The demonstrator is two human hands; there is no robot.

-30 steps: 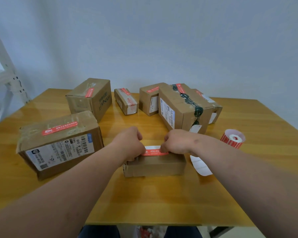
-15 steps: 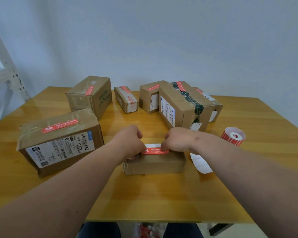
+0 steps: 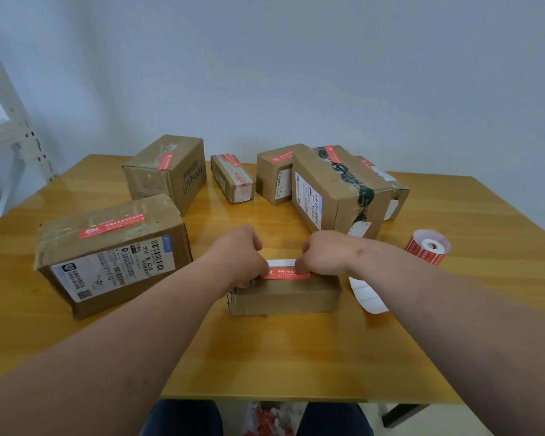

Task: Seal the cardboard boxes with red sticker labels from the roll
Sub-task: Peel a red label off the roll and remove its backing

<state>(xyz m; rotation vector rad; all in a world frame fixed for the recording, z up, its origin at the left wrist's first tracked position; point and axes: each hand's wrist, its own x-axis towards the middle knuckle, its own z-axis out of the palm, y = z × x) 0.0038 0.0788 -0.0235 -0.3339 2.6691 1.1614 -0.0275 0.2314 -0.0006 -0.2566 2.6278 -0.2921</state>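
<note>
Head view: a person's left hand and right hand, fingers curled under, pinch the two ends of a red rectangular sticker label lying across the top of a small flat brown cardboard box at the middle of a glossy yellow wooden table. A white backing strip shows just behind the label; whether the label is fully stuck down cannot be told, as the knuckles hide its ends. The red-and-white roll of sticker labels lies on its side to the right, near the right forearm, with a loose white strip of liner paper trailing just beside the small box. To the left sits a large brown cardboard box with a barcode label, a red sticker already on its top. Five more labelled cardboard boxes stand in a cluster toward the far edge. A white metal shelving frame stands at far left.
</note>
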